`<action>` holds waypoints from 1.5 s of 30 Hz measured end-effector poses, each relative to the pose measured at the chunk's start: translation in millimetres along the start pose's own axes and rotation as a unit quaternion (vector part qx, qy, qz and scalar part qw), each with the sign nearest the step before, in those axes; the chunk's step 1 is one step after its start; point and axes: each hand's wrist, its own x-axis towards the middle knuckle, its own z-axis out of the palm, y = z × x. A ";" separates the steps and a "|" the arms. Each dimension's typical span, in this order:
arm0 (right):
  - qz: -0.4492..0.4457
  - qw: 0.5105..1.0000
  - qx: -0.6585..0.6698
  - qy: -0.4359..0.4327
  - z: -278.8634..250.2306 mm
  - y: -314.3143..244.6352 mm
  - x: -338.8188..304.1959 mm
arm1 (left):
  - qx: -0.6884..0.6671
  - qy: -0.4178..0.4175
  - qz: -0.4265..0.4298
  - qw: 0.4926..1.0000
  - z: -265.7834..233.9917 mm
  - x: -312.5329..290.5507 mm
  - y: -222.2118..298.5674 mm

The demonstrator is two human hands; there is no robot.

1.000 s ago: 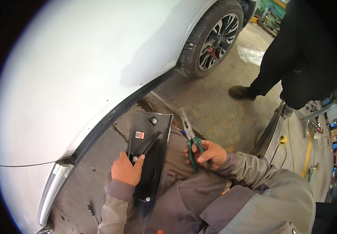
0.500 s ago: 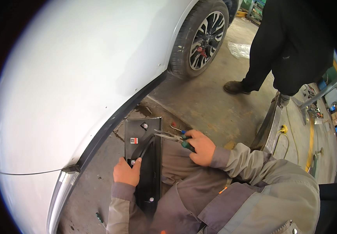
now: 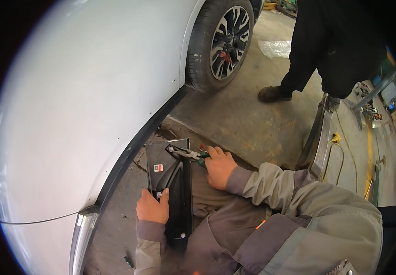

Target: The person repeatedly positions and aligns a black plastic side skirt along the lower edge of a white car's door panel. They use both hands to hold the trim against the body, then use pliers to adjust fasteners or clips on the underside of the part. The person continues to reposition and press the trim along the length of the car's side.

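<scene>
A long black plastic trim panel [image 3: 157, 156] lies across my lap, with a small red-and-white label [image 3: 158, 168] on it. My left hand [image 3: 153, 208] is closed on its left edge, the thumb beside a pale round clip [image 3: 159, 195]. Green-handled pliers [image 3: 190, 155] are gripped in my right hand [image 3: 221, 167]. Their jaws reach the pale clip [image 3: 171, 149] at the panel's far end; whether they pinch it, I cannot tell. Another clip [image 3: 183, 235] sits near the panel's lower end, partly beside my sleeve.
A white car body [image 3: 79, 114] with a black lower sill fills the left, its wheel [image 3: 225, 43] ahead. Someone in dark trousers [image 3: 314, 50] stands at the far right, near a metal beam [image 3: 317, 137] and a yellow cable plug [image 3: 336, 137]. A green-handled tool [image 3: 128, 262] lies on the floor.
My right hand has moved left, bringing the pliers' jaws from beside the panel onto the clip at its far end. My left hand keeps its hold on the panel. The whole view has shifted slightly.
</scene>
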 end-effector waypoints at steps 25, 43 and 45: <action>-0.022 0.995 0.023 -0.091 -7.8 4.4 14.9 | -0.034 0.002 0.026 0.999 5.4 2.1 -8.0; 0.024 0.979 0.027 -0.199 -13.8 -6.0 30.4 | -0.027 0.015 0.037 0.999 9.0 1.0 -8.9; 0.012 0.980 0.026 -0.199 -15.1 -3.2 32.4 | -0.034 0.017 0.036 0.999 9.6 1.2 -9.5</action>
